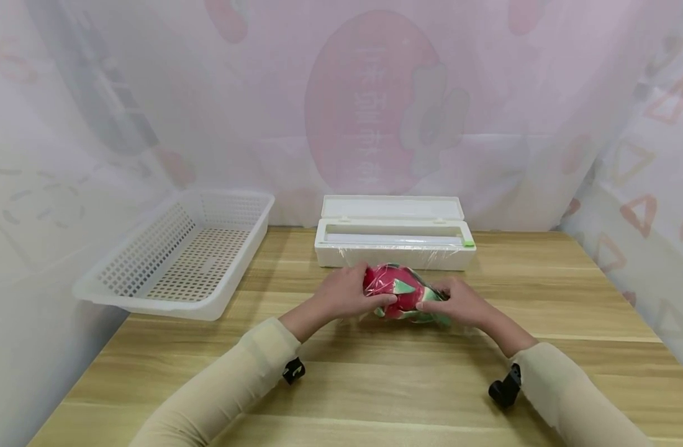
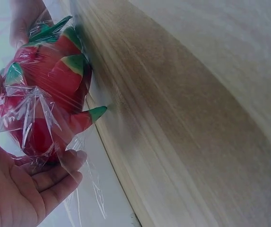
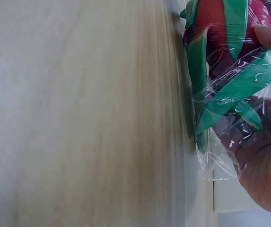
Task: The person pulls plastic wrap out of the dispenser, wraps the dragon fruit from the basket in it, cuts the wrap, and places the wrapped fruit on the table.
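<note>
A red dragon fruit [image 1: 390, 283] with green-tipped scales lies sideways between both hands, close above or on the table. Clear plastic wrap [image 2: 33, 106] covers it, bunched at its ends. The left hand [image 1: 349, 292] grips the fruit's left end, thumb in front and fingers behind and beneath. At the leafy right end, the right hand [image 1: 459, 302] holds the fruit and wrap, its thumb [image 3: 267, 38] pressing the near side. Loose film [image 3: 215, 161] hangs past the green leaves in the right wrist view. The fingers behind the fruit are partly hidden.
Behind the fruit stands a white cling-film box [image 1: 394, 257], lid raised, with a roll inside and a green slider at its right end. A white perforated basket [image 1: 230, 279] sits at the left. The wooden table [image 1: 397, 397] meets printed cloth [image 1: 274, 81] at the back.
</note>
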`<state>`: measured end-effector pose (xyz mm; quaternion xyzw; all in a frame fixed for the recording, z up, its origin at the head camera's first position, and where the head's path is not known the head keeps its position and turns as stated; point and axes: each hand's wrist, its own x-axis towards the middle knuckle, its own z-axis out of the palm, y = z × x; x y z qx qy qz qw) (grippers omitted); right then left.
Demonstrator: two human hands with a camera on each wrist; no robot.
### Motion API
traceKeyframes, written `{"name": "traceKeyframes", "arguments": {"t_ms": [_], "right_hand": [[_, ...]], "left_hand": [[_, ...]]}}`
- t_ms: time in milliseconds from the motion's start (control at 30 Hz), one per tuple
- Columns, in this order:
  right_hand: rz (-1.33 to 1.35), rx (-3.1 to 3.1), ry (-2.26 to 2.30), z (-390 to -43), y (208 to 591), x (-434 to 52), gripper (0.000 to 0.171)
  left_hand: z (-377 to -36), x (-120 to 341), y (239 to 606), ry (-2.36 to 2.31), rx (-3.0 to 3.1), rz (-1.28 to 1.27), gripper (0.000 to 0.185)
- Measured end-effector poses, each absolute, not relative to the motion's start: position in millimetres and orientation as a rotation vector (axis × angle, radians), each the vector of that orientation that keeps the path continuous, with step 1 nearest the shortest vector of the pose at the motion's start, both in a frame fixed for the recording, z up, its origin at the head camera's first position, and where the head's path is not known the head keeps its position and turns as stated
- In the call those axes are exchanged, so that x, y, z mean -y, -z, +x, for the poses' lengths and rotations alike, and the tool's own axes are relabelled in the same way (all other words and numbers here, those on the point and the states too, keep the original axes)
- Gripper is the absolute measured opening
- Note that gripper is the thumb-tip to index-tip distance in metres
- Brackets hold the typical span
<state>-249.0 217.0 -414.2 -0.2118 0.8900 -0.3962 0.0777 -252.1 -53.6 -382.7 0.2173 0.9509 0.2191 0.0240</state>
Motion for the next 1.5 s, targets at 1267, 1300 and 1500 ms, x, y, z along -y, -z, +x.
{"name": "traceKeyframes", "arguments": {"t_ms": [1267,1300,1500], "right_hand": [[-0.831,-2.773,1.103,-248,411,-224,0.06],[-0.834,-2.774,1.106,-248,411,-224,0.059],[-0.842,-2.788,1.084,-247,411,-223,0.059]], "left_hand": [[-271,53,385,-0.7,-2.955,0.721,0.082],[-272,53,385,-0.704,-2.954,0.721,0.082],[-274,54,387,-0.728,-2.94,0.742,0.084]]}}
